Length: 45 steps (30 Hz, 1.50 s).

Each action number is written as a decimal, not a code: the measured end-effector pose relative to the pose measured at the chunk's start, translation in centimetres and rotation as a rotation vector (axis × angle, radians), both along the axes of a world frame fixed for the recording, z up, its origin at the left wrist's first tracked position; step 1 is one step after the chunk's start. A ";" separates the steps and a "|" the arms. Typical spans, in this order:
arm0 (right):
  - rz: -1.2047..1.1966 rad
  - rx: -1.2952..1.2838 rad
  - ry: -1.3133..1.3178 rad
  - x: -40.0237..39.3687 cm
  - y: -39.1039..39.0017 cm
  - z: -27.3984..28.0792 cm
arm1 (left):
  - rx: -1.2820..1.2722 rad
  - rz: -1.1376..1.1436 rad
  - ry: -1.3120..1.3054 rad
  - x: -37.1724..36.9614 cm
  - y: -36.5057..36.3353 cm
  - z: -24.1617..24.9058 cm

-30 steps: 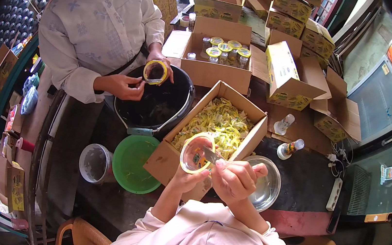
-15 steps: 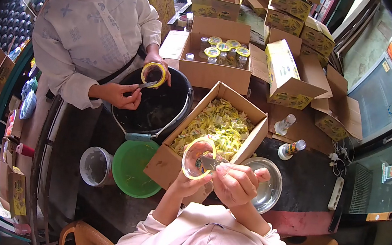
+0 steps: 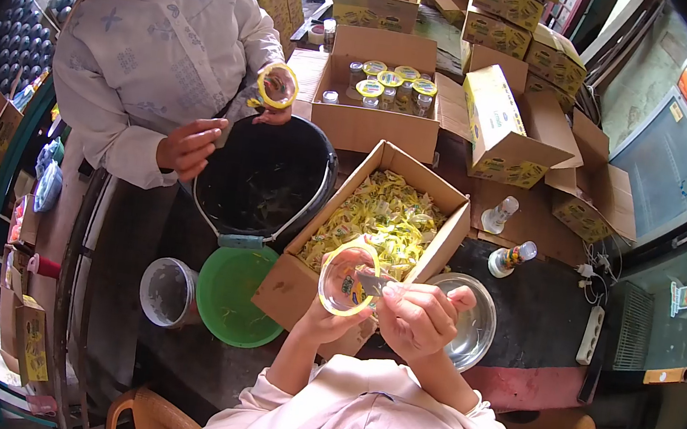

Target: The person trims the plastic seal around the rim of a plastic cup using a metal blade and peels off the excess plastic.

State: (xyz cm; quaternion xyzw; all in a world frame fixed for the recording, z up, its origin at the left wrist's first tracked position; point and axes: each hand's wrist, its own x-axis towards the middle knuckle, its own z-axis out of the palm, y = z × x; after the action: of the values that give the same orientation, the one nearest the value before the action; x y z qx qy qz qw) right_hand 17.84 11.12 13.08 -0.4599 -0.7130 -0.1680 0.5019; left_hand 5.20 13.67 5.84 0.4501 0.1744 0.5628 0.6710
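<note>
My left hand (image 3: 323, 323) is closed round a clear plastic cup (image 3: 336, 289) with a yellow rim, its mouth turned toward me. Pinched in the fingers of my right hand (image 3: 418, 318) is a small flat metal blade (image 3: 370, 284), which lies across the right side of the cup's rim. Just beyond the cup stands a cardboard box (image 3: 270, 291) full of yellow and clear plastic scraps (image 3: 386, 220). Beside my right hand, partly covered by it, is a metal bowl (image 3: 481, 317).
A co-worker (image 3: 150, 45) opposite holds a similar cup (image 3: 277, 86) and a blade (image 3: 224, 133) by a black bucket (image 3: 327, 170). A green basin (image 3: 236, 321) and a white tub (image 3: 167, 291) stand left. Lidded cups (image 3: 390, 79) fill a box; two glass-like cups (image 3: 512, 259) stand right.
The co-worker's cup has risen, and their other hand with the blade has moved away from it, down and left. My blade has shifted slightly at the rim; my cup is almost still.
</note>
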 end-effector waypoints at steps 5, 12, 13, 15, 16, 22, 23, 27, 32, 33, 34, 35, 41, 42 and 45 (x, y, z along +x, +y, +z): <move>-0.018 0.028 -0.030 0.0 0.3 0.4 | 0.105 0.008 0.091 0.0 0.7 -0.3; -0.023 -0.018 -0.002 0.2 0.0 -0.2 | 0.137 0.047 0.131 -0.2 0.5 0.1; -0.026 -0.019 0.004 0.3 0.0 -0.3 | 0.139 0.039 0.113 -0.2 0.5 0.0; -0.028 -0.023 0.007 0.2 0.0 -0.2 | 0.184 0.034 0.123 -0.3 0.6 -0.1; -0.027 -0.021 0.002 0.2 0.1 0.0 | 0.210 0.031 0.128 -0.3 0.7 -0.1; 0.006 -0.049 0.077 0.5 0.6 0.1 | 0.292 0.101 0.335 -0.7 0.3 -0.7; 0.029 -0.068 0.113 0.6 0.7 0.0 | 0.294 0.097 0.296 -0.7 0.4 -0.5; -0.039 -0.104 0.212 0.8 0.6 -0.5 | 0.306 0.080 0.220 -0.6 0.9 0.0; 0.002 -0.088 0.160 0.6 0.1 -0.2 | 0.264 0.049 0.143 -0.4 1.0 -0.1; 0.009 -0.087 0.141 0.5 0.1 -0.2 | 0.266 0.053 0.170 -0.4 1.0 -0.1; 0.009 -0.082 0.140 0.4 0.1 -0.3 | 0.268 0.057 0.198 -0.5 1.0 -0.2; 0.007 -0.072 0.125 0.3 0.2 -0.2 | 0.269 0.060 0.226 -0.6 1.0 -0.2; 0.012 -0.084 0.063 0.7 1.0 0.3 | 0.334 0.090 0.326 -0.9 0.8 0.0; 0.042 -0.121 0.101 1.0 1.2 0.2 | 0.308 0.083 0.320 -1.0 0.8 -0.1; 0.058 -0.192 0.224 1.1 1.3 -0.2 | 0.262 0.074 0.288 -1.3 1.2 -0.4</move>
State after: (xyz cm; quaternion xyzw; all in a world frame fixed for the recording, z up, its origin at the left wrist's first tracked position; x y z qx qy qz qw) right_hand 18.96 12.39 12.86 -0.5008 -0.6783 -0.0317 0.5367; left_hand 3.86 14.86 5.47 0.6028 0.2105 0.5347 0.5536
